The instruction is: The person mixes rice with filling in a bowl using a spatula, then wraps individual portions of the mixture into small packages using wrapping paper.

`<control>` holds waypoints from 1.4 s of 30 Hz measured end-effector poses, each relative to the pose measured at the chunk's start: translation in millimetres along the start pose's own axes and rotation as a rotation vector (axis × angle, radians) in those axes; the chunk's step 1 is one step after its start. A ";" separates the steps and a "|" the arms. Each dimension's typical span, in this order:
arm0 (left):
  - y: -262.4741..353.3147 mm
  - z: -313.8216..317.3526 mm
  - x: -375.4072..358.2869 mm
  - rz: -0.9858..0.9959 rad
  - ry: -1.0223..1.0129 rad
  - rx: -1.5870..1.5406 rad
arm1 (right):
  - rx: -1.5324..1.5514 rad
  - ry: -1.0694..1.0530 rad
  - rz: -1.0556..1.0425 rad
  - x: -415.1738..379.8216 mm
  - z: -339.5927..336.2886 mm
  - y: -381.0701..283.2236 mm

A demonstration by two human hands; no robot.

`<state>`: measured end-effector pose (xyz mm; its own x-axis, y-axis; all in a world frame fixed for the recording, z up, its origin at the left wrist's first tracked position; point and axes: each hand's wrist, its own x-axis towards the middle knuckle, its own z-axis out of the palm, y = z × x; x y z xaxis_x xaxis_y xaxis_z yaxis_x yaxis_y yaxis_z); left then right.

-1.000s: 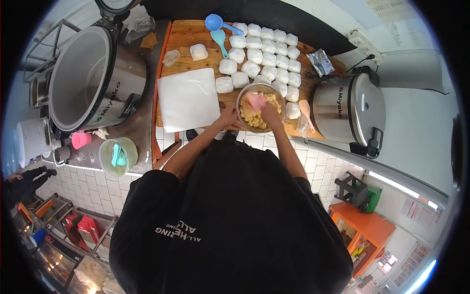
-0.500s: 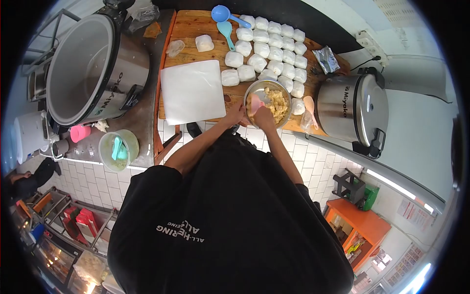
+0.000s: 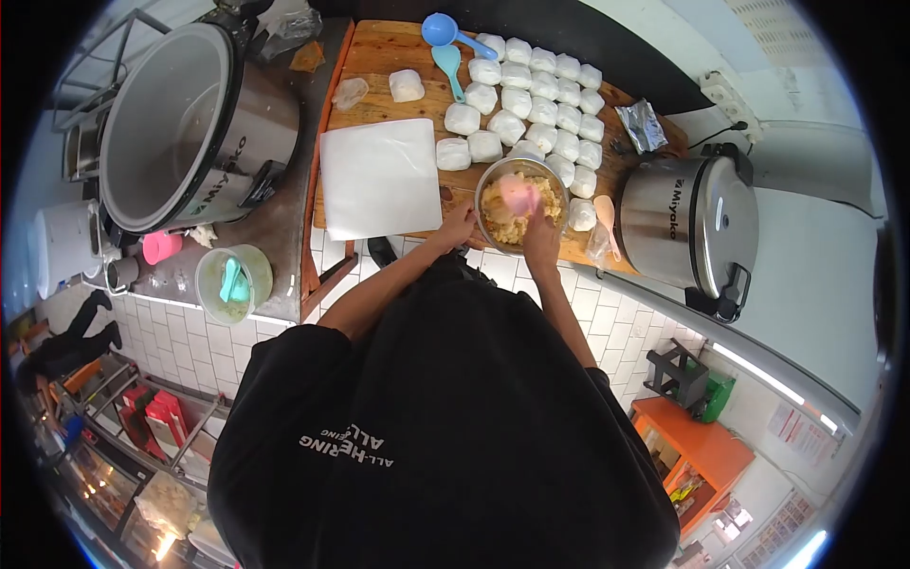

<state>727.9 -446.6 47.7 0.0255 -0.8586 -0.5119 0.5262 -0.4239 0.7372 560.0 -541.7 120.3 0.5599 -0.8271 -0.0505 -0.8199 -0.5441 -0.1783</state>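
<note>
A round metal bowl (image 3: 481, 220) with a crumbly yellowish food mixture (image 3: 507, 230) stands at the front of the wooden table. My right hand (image 3: 541, 240) is closed around the handle of a pink rice paddle (image 3: 518, 194), its blade slightly blurred over the mixture. At the bowl's left rim, my left hand (image 3: 458, 228) grips the edge; part of its fingers is hidden. Several white wrapped packets (image 3: 516, 101) sit in rows behind the bowl. Left of my left hand lies a stack of white paper sheets (image 3: 379, 180).
A blue ladle (image 3: 440, 29) and a turquoise paddle (image 3: 447, 63) lie at the back. Large Miyako cookers flank the table, one open (image 3: 256, 142), one lidded (image 3: 664, 213). A peach spoon (image 3: 605, 216) is right of the bowl. Another person's dark-clothed legs (image 3: 71, 346) show far left.
The pink paddle has moved from the bowl's left side to its upper middle, and the mixture is spread wider. My right hand has shifted right; my left stays at the rim.
</note>
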 end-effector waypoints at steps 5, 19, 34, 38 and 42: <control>-5.1 -2.8 3.2 -0.065 0.014 0.013 | 0.073 -0.288 0.275 12.2 -4.4 10.0; -1.3 -1.2 -4.5 -0.003 0.038 0.128 | 0.082 -0.376 0.170 2.7 37.4 -59.8; 1.1 0.8 -6.3 -0.046 0.037 0.016 | 1.085 -0.797 0.663 53.4 25.7 55.1; 1.8 0.3 -10.0 -0.008 -0.004 0.060 | 0.006 -0.169 0.100 40.7 57.5 25.3; -6.4 -3.6 -5.0 -0.015 -0.015 0.048 | -0.027 -0.183 0.129 24.3 28.1 -30.2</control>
<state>727.4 -438.6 44.0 0.0048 -0.8563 -0.5164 0.4850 -0.4497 0.7500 601.8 -541.4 96.9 0.4609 -0.8518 -0.2490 -0.8875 -0.4413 -0.1330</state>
